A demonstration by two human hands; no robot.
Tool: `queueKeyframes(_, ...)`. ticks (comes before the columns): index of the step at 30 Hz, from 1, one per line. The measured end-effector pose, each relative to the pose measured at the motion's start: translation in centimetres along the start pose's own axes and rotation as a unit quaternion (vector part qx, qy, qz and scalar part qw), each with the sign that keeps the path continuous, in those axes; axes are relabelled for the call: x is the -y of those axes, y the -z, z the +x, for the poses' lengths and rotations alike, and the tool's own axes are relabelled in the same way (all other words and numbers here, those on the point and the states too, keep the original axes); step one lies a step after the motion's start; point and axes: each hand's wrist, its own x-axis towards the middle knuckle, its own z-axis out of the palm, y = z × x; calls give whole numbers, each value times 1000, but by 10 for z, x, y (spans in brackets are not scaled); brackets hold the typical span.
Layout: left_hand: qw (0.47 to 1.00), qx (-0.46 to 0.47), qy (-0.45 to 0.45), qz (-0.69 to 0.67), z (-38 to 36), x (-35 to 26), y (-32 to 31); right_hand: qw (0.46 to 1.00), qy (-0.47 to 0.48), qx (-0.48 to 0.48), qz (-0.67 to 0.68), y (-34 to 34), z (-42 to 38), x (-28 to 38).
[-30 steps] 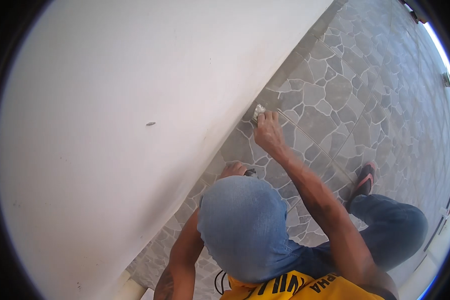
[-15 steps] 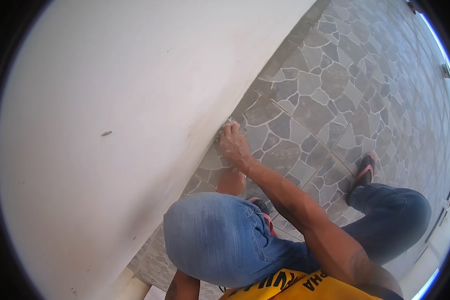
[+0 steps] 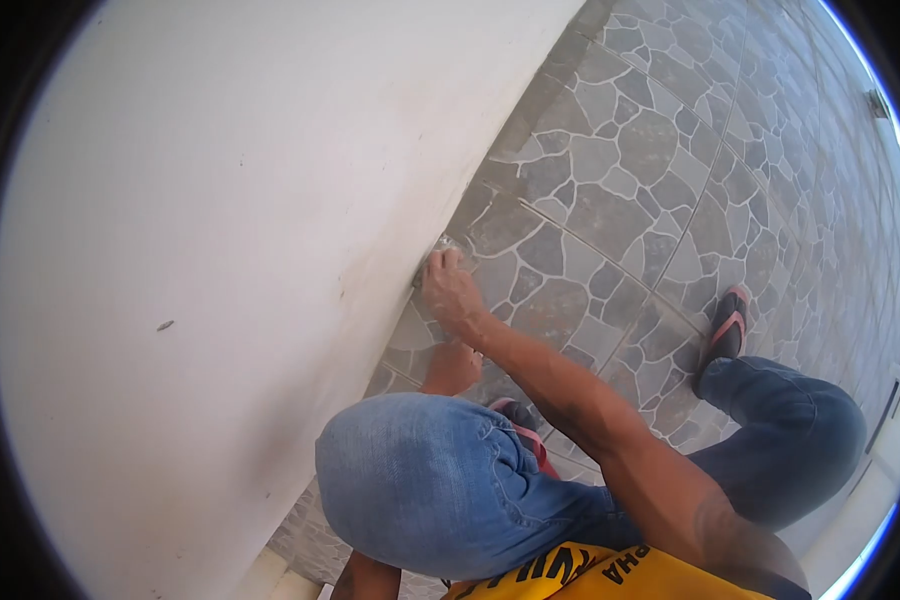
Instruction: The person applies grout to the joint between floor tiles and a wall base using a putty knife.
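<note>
My right hand (image 3: 452, 295) is low at the foot of the white wall (image 3: 220, 180), where it meets the floor. Its fingers are bent and closed over a small pale, crumpled-looking thing (image 3: 448, 243), pressed down in the corner; what it is I cannot make out. Just below and behind the right wrist is my left hand (image 3: 452, 368), close to the wall. The right wrist and my knee partly cover it, so its fingers are hidden and I cannot see whether it holds anything.
Grey stone-patterned tiles (image 3: 610, 215) with pale joints cover the floor. A darker strip (image 3: 530, 115) runs along the wall base. My bent knee (image 3: 400, 480) in jeans is near the wall; my other foot, in a flip-flop (image 3: 728, 325), stands to the right. The wall has smudges low down.
The view has shifted slightly, so wall and floor sit further left. My right hand stays closed at the wall base, and a little more of my left hand shows below it.
</note>
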Motion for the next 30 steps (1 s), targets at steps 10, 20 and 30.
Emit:
queueKeyframes(10,999,-8,38,-5,-1,-30,21,958,-124,-81,244,68,-13,-87)
queueKeyframes(20,1000,-22,16,-9,-2,-26,19,995,-13,-73,70,76,45,-146)
queueKeyframes(30,999,-21,33,0,-1,-28,18,996,85,-16,-14,63,26,-95)
